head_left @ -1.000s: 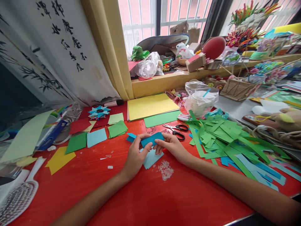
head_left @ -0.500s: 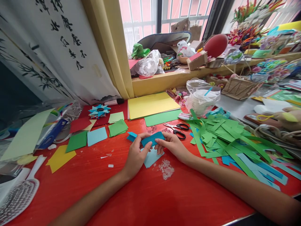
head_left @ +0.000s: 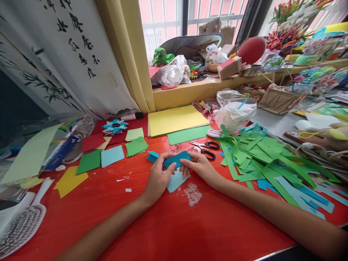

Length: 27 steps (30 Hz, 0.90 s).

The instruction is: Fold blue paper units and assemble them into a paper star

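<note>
Both my hands pinch a folded teal-blue paper strip (head_left: pixel 176 159) just above the red table (head_left: pixel 174 224). My left hand (head_left: pixel 157 178) grips its left end, fingers curled closed. My right hand (head_left: pixel 199 167) grips the right end with thumb and fingers pressed together. A light blue paper square (head_left: pixel 175 182) lies on the table under the hands. Another blue scrap (head_left: pixel 152 156) pokes out behind my left hand. Black-handled scissors (head_left: pixel 205 148) lie just beyond my right hand.
A heap of green and blue paper strips (head_left: pixel 261 159) covers the table's right. Yellow sheets (head_left: pixel 175 119) and a green sheet (head_left: pixel 187 135) lie at the back. Small coloured squares (head_left: pixel 111 156) and a paper star (head_left: pixel 114 127) sit left. A hairbrush (head_left: pixel 20 228) lies near left.
Hands and the blue strip stay almost still; only the camera view drifts slightly, with small finger adjustments on the fold.
</note>
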### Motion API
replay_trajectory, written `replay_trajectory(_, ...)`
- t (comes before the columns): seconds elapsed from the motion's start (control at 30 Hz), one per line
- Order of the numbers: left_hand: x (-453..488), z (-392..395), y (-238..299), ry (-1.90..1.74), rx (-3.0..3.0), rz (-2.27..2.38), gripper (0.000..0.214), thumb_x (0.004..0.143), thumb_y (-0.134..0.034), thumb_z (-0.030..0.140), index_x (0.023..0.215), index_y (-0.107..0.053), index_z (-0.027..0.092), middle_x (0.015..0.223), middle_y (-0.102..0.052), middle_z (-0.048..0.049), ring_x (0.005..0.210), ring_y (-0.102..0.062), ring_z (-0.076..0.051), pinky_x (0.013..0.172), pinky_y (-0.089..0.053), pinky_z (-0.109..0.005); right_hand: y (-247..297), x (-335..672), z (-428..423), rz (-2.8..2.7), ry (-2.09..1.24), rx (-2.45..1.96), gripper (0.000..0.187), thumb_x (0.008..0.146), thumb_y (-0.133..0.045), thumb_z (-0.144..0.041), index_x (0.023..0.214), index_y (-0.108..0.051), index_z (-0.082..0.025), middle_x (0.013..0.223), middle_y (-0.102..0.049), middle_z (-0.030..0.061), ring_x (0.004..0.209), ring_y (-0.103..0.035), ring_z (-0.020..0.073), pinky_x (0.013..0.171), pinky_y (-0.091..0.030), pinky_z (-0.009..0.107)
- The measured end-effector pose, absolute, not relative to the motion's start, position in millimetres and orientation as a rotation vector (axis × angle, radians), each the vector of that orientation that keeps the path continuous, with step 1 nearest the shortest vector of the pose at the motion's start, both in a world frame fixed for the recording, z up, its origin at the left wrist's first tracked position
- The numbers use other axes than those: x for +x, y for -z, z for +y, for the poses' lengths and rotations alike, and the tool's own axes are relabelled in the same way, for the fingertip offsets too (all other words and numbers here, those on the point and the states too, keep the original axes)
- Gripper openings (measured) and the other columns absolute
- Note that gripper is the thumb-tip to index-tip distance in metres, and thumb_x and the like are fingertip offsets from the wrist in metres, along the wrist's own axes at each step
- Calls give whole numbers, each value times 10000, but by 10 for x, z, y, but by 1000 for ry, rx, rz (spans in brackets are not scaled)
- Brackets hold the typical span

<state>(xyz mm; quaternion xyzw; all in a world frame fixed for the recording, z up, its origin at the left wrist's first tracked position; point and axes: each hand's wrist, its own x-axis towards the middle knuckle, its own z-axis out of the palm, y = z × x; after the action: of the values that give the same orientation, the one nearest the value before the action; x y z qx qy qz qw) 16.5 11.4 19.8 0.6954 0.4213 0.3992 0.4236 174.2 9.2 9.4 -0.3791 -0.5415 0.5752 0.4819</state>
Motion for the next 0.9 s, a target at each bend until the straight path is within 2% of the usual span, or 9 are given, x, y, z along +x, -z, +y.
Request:
replay_trajectory(0.77, 162, 145, -134, -1000, 1731, 1071, 200, 811, -463, 255, 1011, -462, 236, 974, -528, -10, 681, -530, -104, 648, -444, -246, -88, 1748, 103, -1328, -1437, -922, 203, 754, -548, -338, 730, -496, -143, 619, -603, 6, 456, -568, 101, 459, -468, 228)
replay_trajectory(0.9, 157, 150, -126, -997, 1738, 1085, 206, 808, -469, 263, 1013, -464, 239, 995, -530, -17, 745, -537, -125, 662, -442, -250, -93, 1740, 97, -1320, -1435, -931, 203, 748, -554, -334, 723, -491, -143, 608, -598, 4, 448, -563, 104, 455, -466, 234)
